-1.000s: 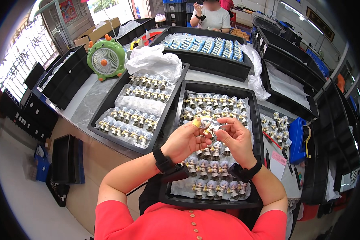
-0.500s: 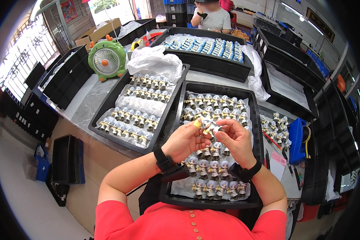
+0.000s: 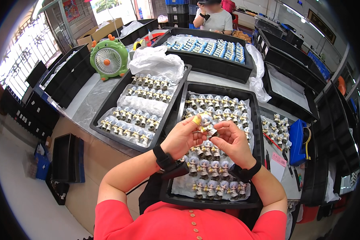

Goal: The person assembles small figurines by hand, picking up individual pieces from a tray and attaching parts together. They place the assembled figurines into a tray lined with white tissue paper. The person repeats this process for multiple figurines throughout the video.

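"Silver-haired plastic figurine in white and gold (image 3: 207, 123): where, exactly?"

"Held up over the middle of a deep rectangular black plastic tray (image 3: 212, 204). Leaning, head toward eleven o'clock."

"And the fingers?"

"On the left hand (image 3: 181, 138), closed around it, with a yellow fingertip cover (image 3: 197, 119) on one digit. On the right hand (image 3: 237, 144), half curled at four o'clock, right by the feet; touching or just apart, cannot tell."

"How much done, how much left?"

"Hard to judge. One piece in hand, not yet set among the others. At six o'clock in the same tray, neat rows of matching silver-haired figurines (image 3: 213, 170); more rows at twelve. Finished or waiting, cannot tell."

"Any out of line?"

"At three o'clock, outside the tray, a looser huddle of similar small figurines (image 3: 275, 130), apparently not lined up. Just beyond, a blue plastic box (image 3: 297, 142)."

"And farther off?"

"At nine, a second black plastic tray (image 3: 117, 140), with rows apparently arranged already. At ten, a round green animal-shaped fan (image 3: 108, 60). At twelve, a third black plastic tray (image 3: 208, 68) of blue-and-white pieces (image 3: 206, 50), seemingly a separate lot; past that, a person in a pale top (image 3: 216, 20)."
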